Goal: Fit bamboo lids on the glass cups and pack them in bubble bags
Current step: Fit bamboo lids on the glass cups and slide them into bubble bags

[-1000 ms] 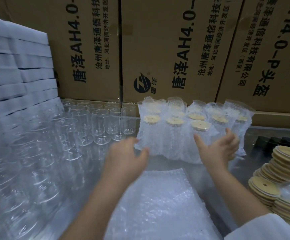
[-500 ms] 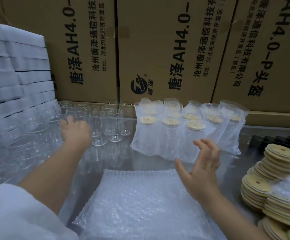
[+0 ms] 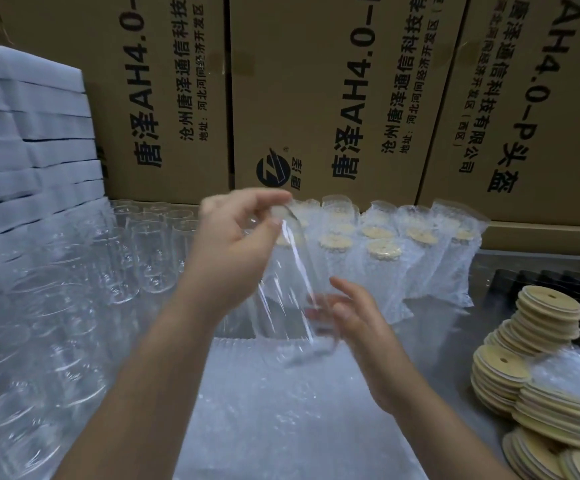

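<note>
Clearly, the left hand (image 3: 229, 247) pinches a glass cup (image 3: 285, 282) by its rim, while the right hand (image 3: 361, 329) spreads loose fingers beside its base.

I see the desk (image 3: 448, 344) carrying empty glass cups (image 3: 150, 261) crowded on its left, lidded bagged cups (image 3: 385, 268) standing at the back, a flat pile of bubble bags (image 3: 281, 410) in front, and bamboo lids (image 3: 503, 368) stacked at the right.

Place: a packing workshop.
Cartons (image 3: 316, 81): printed shipping boxes stacked behind the fingers (image 3: 264, 197).
Cups (image 3: 150, 258): bare glass rows left of the fingers.
Packed cups (image 3: 383, 268): bagged and lidded, just beyond the fingers.
Lids (image 3: 499, 368): bamboo stacks to their right.
Bags (image 3: 281, 410): bubble pile below them.
</note>
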